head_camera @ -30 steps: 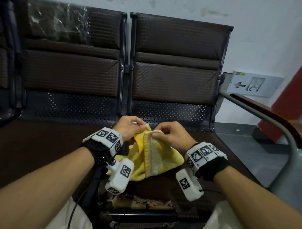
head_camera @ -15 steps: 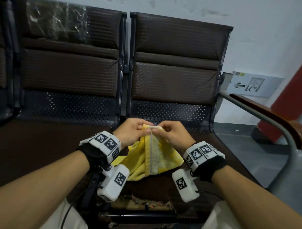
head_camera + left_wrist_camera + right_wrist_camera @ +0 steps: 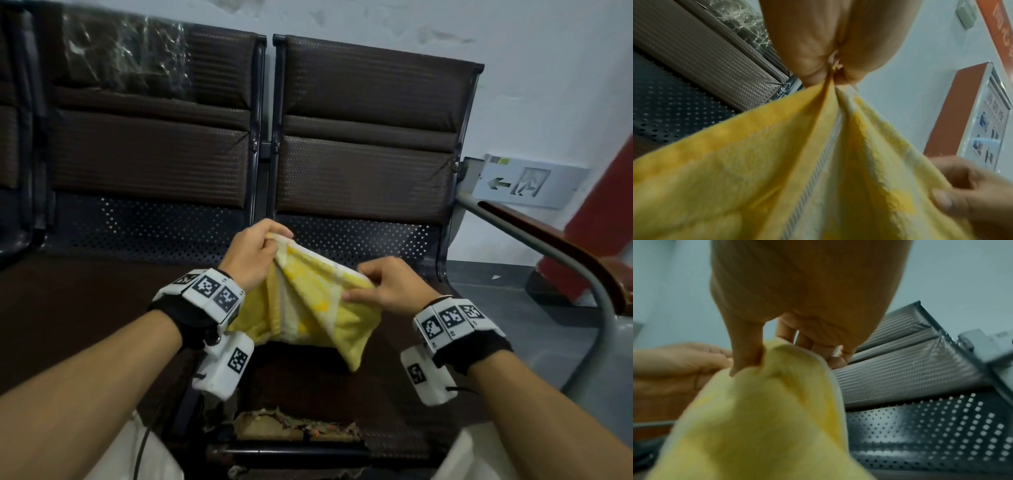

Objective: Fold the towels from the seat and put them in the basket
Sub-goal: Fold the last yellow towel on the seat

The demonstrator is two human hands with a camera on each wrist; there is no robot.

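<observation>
Yellow towel (image 3: 308,308) hangs above the seat (image 3: 342,394), its top edge stretched between both hands. Left hand (image 3: 255,253) pinches one corner, raised higher; right hand (image 3: 387,291) pinches the other.

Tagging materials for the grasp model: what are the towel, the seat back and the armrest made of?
Towel: looks like terry cloth, yellow with a pale ribbed band; nubby pile, soft drape. Seat back: likely vinyl or faux-leather padding, dark brown with a woven emboss, over perforated dark metal. Armrest: grey metal tube, matte, with a brown top, possibly wood.
</observation>
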